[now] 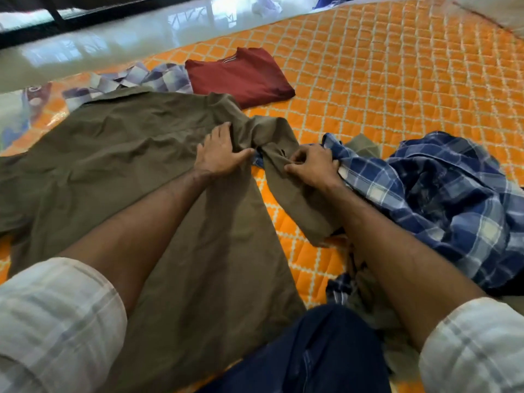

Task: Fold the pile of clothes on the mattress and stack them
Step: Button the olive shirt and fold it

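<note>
Head view: two hands on an olive shirt

An olive shirt (127,165) lies spread flat on the orange quilted mattress (382,80), filling the 9 o'clock side. The left hand (219,154) presses it near the shoulder, fingers spread and straight. The right hand (312,165), just beside at 3 o'clock, pinches the shirt's sleeve (286,188). A folded red shirt (241,75) sits at 12 o'clock. A crumpled blue plaid shirt (439,199) lies at 3 o'clock.
</note>
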